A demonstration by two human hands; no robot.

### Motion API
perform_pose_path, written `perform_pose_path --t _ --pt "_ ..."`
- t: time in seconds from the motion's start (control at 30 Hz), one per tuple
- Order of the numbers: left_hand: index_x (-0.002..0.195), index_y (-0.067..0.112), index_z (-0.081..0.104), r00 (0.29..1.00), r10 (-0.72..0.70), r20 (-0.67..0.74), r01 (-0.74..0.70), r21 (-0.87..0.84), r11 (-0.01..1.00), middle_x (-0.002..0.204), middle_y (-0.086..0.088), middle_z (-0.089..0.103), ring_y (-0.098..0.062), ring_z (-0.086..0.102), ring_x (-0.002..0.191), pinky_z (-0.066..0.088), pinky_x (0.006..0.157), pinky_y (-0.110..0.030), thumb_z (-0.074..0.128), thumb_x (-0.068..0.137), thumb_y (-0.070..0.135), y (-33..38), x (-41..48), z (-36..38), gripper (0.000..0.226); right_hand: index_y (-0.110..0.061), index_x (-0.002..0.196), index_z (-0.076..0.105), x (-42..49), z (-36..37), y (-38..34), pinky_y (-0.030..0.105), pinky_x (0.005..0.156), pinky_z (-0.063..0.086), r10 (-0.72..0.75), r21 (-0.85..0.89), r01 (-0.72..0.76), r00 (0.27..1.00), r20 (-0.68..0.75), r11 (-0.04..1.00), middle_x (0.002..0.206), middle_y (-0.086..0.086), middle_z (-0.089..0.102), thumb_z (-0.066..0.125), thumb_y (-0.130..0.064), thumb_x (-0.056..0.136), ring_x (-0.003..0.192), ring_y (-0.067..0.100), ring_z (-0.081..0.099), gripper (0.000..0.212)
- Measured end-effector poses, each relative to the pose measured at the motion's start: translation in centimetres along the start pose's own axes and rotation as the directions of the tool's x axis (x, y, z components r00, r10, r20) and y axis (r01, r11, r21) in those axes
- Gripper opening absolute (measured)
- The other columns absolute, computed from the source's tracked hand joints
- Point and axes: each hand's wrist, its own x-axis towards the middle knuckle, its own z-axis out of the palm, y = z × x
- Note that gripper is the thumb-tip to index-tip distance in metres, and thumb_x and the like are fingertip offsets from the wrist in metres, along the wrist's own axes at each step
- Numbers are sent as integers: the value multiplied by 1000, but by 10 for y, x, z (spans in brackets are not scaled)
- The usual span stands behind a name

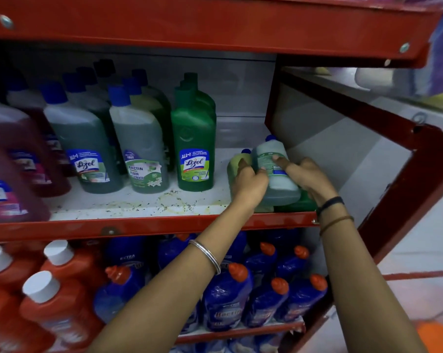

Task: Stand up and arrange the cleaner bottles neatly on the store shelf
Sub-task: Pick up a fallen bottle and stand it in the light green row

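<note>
Right of the upright green Lizol bottle (pixel 193 146), both hands, left hand (pixel 249 184) and right hand (pixel 309 178), clasp a toppled pale bottle (pixel 275 169); others beneath it lie unsorted.

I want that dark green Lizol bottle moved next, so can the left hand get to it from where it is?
Probably yes: the shelf between the left hand and the green bottle is bare, though that hand grips another bottle.

Head view, close, downward onto shelf (pixel 149 222).
</note>
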Motion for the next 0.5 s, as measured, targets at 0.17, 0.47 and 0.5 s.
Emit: perform_pose_path --t 0.17,0.47,0.5 --pt "93 18 52 994 105 14 -94 -342 935 96 -3 59 -6 63 79 53 70 -18 48 90 -1 10 -20 -20 20 -6 77 64 -19 10 3 16 43 50 -101 466 87 995 6 881 52 -4 70 64 -21 85 48 6 66 17" --pt "121 12 50 960 211 186 -176 -189 966 114 -6 63 -17 64 95 55 83 -29 54 91 14 5 -63 -117 31 -11 99 61 -84 56 -18 18 60 56 -352 568 249 933 79 785 88 0 70 64 -6 82 71 5 69 18" --pt "121 14 49 960 229 164 -201 -170 965 114 -5 62 -17 63 97 54 85 -30 53 91 12 1 -68 -132 31 -11 100 60 -89 67 -23 19 64 57 -379 559 274 922 80 783 91 0 69 65 -5 81 75 8 69 21"
